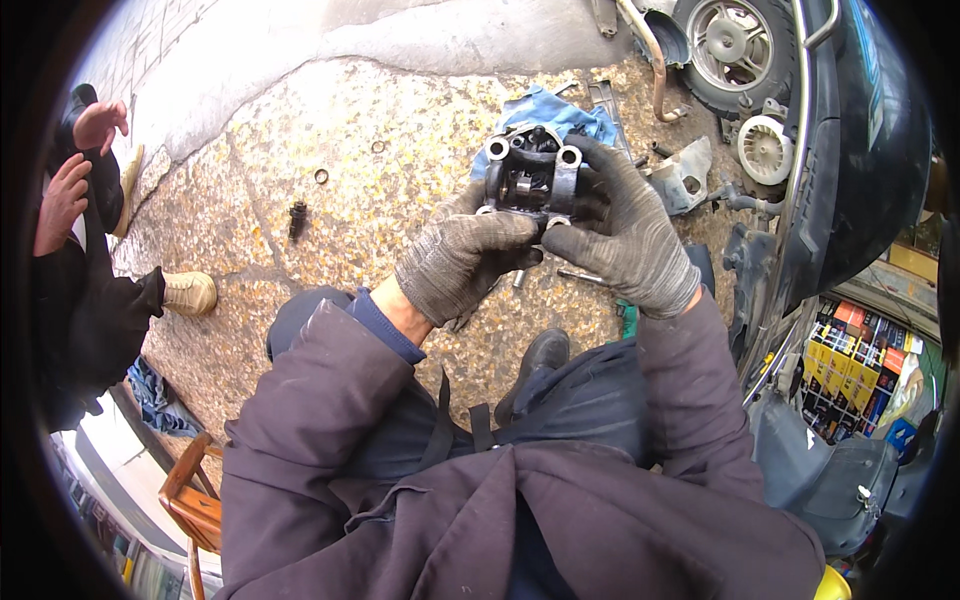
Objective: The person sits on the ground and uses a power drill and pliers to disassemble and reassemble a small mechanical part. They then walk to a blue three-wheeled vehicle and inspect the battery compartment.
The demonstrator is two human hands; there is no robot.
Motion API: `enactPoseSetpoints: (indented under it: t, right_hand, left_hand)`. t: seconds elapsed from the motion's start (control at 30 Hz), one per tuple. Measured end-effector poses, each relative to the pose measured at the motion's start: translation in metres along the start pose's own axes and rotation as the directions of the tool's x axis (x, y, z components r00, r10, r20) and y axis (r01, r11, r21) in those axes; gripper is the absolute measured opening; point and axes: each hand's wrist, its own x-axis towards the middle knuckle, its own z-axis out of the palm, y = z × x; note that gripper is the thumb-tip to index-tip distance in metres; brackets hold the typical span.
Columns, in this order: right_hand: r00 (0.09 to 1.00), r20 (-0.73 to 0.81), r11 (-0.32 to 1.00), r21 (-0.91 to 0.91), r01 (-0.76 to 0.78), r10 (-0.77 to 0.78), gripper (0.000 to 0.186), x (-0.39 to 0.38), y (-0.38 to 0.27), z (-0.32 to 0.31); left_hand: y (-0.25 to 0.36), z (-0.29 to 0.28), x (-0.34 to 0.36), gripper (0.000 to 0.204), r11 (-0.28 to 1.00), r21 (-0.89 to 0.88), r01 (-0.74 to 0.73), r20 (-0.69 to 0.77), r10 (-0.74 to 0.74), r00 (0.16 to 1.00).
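Up in front of me I hold a rocker arm holder (530, 182), a dark, oily metal engine part with pale round bolt holes at its corners. My left hand (452, 252), in a grey knit glove, grips its lower left side, thumb along the near edge. On the right side, my gloved right hand (638, 240) has its fingers round the back and its thumb at the near corner. The gloves hide parts of its sides. Beneath it, a blue cloth (590, 118) lies on the ground, and a small metal rod (582, 277) lies below my right hand.
A scooter body (850, 150) stands at the right, near a wheel (728, 42), a white fan (765, 150) and a bent pipe (655, 60). Left of my hands lie a black part (297, 220) and a ring (321, 176). Another person's hands (97, 125) show at far left, above a wooden chair (200, 510).
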Motion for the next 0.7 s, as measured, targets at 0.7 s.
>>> enactPoseSetpoints:
  t: [0.7]
  right_hand:
    - [0.982,0.006,0.974,0.124,-0.188,0.189,0.072,0.013,-0.006,-0.008]
  left_hand:
    - [-0.001,-0.009,0.003,0.046,0.995,-0.096,0.037,0.001,-0.037,0.999]
